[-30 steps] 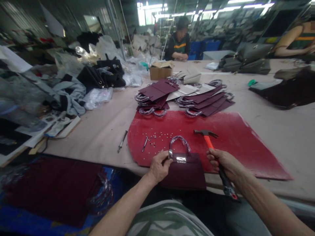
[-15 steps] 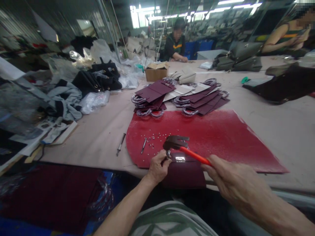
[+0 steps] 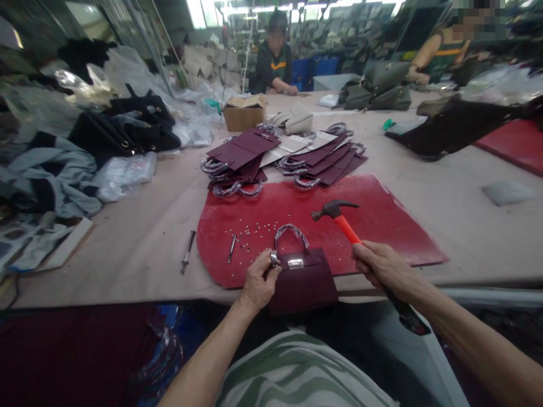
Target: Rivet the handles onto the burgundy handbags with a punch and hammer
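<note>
Left hand (image 3: 259, 285) pinched silver metal piece (image 3: 274, 259) at upper-left corner of maroon bag (image 3: 304, 291), lower center of frame, right hand (image 3: 384, 264) gripped hammer (image 3: 349, 230) over red mat (image 3: 390, 226), maroon panels (image 3: 242, 148) lay piled upper center.

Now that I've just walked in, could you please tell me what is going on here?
The person's left hand pinches a small silver metal piece at the upper edge of a dark maroon handbag with a plastic-wrapped handle. The right hand grips a claw hammer with an orange and black handle, its head apart from the silver piece. Tiny metal bits lie scattered on the red mat.
</note>
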Available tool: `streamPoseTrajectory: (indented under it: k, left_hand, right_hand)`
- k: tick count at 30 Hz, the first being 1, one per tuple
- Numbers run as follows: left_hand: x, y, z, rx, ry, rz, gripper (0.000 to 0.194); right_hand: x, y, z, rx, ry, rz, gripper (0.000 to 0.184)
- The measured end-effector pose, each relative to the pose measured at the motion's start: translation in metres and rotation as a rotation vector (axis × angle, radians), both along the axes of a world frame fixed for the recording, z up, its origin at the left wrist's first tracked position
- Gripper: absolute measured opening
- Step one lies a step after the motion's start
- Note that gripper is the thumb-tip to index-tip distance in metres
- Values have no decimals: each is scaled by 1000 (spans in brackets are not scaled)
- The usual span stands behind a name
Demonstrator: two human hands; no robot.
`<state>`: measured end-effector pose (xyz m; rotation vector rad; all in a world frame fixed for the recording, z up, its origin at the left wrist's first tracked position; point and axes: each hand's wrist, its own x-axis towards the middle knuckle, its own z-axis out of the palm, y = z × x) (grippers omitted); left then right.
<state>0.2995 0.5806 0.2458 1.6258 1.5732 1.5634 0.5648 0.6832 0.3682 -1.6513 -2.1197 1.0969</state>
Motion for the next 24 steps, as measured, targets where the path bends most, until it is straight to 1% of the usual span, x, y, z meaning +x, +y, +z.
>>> streamPoseTrajectory:
  k: [2,4,5,6,7,8,10,11,12,13,15,18,21,24]
  left_hand:
    - [-1,-1,0,-8,8,1,9]
    - [-2,-2,-1,-23,21,8,9]
    - [-2,-2,-1,-34,29,14,9]
    - [-3,-3,-1,-46,36,19,10]
    - [-3,-3,-2,-58,43,23,10]
    - [-4,-3,-2,-69,50,25,10]
    - [-5,-3,-3,-90,62,22,10]
    - [-6,-4,-4,-100,66,17,10]
    - [-7,-4,-4,-108,69,12,10]
    - [-8,-4,-5,-114,71,6,11]
    - [-10,-5,-6,-121,73,-7,12]
    - [-12,-6,-7,-122,61,-34,13]
    - [-12,-7,-5,-125,62,-41,14]
    - [-11,-7,2,-158,89,-25,14]
  right_hand:
    - [10,17,-22,30,-96,-63,44]
    - [15,27,-39,117,-158,-112,39]
    - [15,30,-45,175,-169,-117,35]
    - [14,30,-49,253,-179,-87,36]
    - [12,29,-53,343,-190,-21,41]
    - [8,27,-57,427,-201,77,48]
    - [-1,21,-65,531,-228,302,61]
    - [-5,18,-70,541,-238,387,66]
    - [-8,15,-76,523,-238,431,71]
    - [-11,11,-81,501,-229,446,75]
    - [-13,5,-92,482,-193,420,79]
    - [-13,-2,-101,492,-141,350,74]
    - [-13,-7,-104,505,-125,321,68]
    - [-13,-9,-104,513,-127,308,67]
